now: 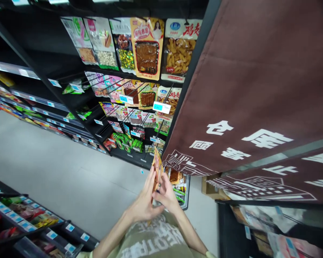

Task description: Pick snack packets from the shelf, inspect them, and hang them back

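Between my two hands, close in front of my chest, stands an orange snack packet (157, 163), turned nearly edge-on so its front barely shows. My left hand (143, 199) presses along its left side with the fingers stretched upward. From the other side my right hand (167, 193) grips it, fingers bent around its edge. Whether it is one packet or several together, I cannot tell. Below and beyond my right hand lies a tray of packets (181, 193) on the floor, partly covered by my hand. A similar orange packet (146, 50) hangs on the rack ahead.
Ahead stands a black rack with hanging snack packets (177, 53), metal hooks and price tags (161, 107). A brown curtain (247, 71) with white characters hangs at right, near a cardboard box (212, 188). Shelves (21, 222) run along the lower left, beside grey floor (70, 172).
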Available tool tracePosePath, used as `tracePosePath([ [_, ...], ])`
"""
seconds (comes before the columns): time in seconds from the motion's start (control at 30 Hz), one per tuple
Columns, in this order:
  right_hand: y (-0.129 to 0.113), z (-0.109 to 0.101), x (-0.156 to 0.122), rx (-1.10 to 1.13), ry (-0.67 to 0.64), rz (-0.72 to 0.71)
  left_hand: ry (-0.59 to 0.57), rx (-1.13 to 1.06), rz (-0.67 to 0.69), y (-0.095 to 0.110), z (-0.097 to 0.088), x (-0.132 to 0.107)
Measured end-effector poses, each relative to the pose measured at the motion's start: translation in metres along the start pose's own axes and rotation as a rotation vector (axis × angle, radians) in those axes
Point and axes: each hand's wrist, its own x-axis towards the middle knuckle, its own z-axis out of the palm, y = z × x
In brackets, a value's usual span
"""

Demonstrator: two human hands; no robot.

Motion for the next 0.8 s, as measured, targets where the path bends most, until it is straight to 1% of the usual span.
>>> tracePosePath([
  [0.03, -0.001, 0.0, -0.001, 0.004, -0.013, 0.004, 0.036, 0.073, 0.017, 0.003, 0.002, 0.002],
  [0.13, -0.004, 0.0, -0.002, -0.029, -0.039, 0.017, 0.198, 0.261, 0.049, 0.008, 0.009, 0.005],
  [0.2, -0.003, 0.002, 0.001, -0.072, -0.021, 0.036, 0.29, 0.382, 0.001, 0.008, 0.013, 0.007],
  [0.27, 0.0, 0.004, 0.006, -0.064, 0.031, 0.071, 0.348, 0.503, -0.075, 0.007, 0.013, 0.007],
  [0.33, 0.003, 0.008, 0.012, 0.027, 0.111, 0.134, 0.367, 0.623, -0.118, 0.009, 0.009, 0.005],
  [0.37, 0.005, 0.009, 0.014, 0.086, 0.163, 0.172, 0.353, 0.681, -0.112, 0.011, 0.007, 0.004],
  [0.47, 0.008, 0.009, 0.017, 0.224, 0.311, 0.243, 0.231, 0.833, -0.037, 0.017, 0.002, 0.001],
  [0.53, 0.009, 0.004, 0.019, 0.275, 0.38, 0.265, 0.154, 0.916, 0.005, 0.021, 0.002, 0.002],
  [0.6, 0.009, -0.003, 0.019, 0.302, 0.412, 0.278, 0.136, 0.99, 0.017, 0.023, 0.005, 0.005],
  [0.67, 0.009, -0.007, 0.02, 0.307, 0.41, 0.272, 0.182, 1.059, 0.046, 0.022, 0.007, 0.008],
  [0.7, 0.008, -0.008, 0.02, 0.301, 0.389, 0.265, 0.225, 1.087, 0.069, 0.02, 0.008, 0.009],
  [0.77, 0.005, -0.008, 0.022, 0.233, 0.339, 0.25, 0.348, 1.125, 0.135, 0.01, 0.008, 0.009],
  [0.8, 0.002, -0.007, 0.023, 0.165, 0.308, 0.235, 0.433, 1.136, 0.166, 0.003, 0.007, 0.01],
])
